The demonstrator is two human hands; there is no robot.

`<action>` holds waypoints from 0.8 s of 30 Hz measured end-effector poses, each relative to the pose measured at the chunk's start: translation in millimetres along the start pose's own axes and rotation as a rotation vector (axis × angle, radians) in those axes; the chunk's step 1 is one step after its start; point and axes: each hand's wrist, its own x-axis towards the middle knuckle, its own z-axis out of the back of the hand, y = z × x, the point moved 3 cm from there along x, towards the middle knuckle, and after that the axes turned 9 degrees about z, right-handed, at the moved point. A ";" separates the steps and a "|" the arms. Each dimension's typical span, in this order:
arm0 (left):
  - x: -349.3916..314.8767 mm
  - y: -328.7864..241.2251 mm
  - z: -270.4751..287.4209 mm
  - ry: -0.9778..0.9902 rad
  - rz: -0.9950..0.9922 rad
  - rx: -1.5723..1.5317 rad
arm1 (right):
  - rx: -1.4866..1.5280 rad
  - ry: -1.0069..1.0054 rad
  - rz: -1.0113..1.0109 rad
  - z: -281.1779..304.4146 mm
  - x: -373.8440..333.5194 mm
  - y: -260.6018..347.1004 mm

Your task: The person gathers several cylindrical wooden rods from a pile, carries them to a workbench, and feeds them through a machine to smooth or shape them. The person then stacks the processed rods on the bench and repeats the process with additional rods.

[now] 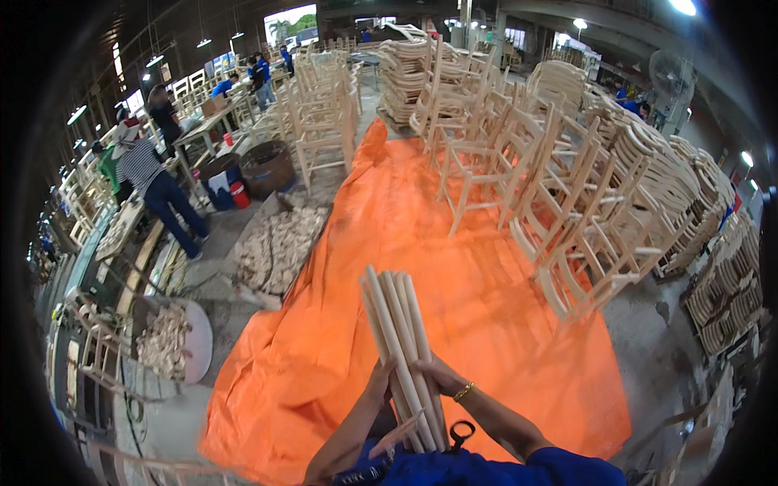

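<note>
A bundle of several pale round wooden rods [399, 324] stands nearly upright in front of my body, its tops leaning slightly left. My left hand [379, 381] is wrapped against the bundle's left side. On the right side my right hand [442, 376] presses against the same rods, a gold-coloured bracelet [463, 392] at its wrist. The lower ends of the rods come close to my blue shirt [502, 472]. Beneath the bundle spreads a large orange sheet [340, 340] on the floor.
Unfinished wooden chairs [478, 170] stand along the sheet's right side, with stacked curved wooden parts [656, 170] behind. At left lie a pile of wood pieces [279, 243] and a round container of offcuts [166, 340]. A person in a striped shirt [146, 174] works at far left.
</note>
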 end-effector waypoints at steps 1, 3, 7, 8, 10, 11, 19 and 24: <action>34.4 -18.1 -6.8 0.016 -0.027 -0.027 | -0.028 -0.024 0.077 21.6 31.8 8.9; 99.9 -69.2 -5.1 0.018 -0.102 -0.004 | -0.067 -0.070 0.113 49.8 101.6 23.4; 240.6 -197.3 -5.0 -0.003 -0.104 0.089 | -0.130 -0.111 0.166 121.8 249.0 95.8; 270.8 -224.1 -7.2 0.035 -0.094 0.112 | -0.012 -0.134 0.133 136.2 281.2 113.2; 335.0 -281.9 -18.6 0.074 -0.078 0.163 | 0.063 -0.152 0.162 173.5 337.3 153.5; 367.9 -311.3 -22.4 0.097 -0.072 0.205 | 0.110 -0.181 0.210 188.5 365.4 171.2; 621.5 -509.7 -16.2 -0.030 -0.025 0.356 | 0.032 -0.438 0.117 331.2 634.7 267.7; 752.4 -654.9 20.3 -0.201 -0.063 0.271 | 0.128 -0.185 0.038 402.9 826.4 349.9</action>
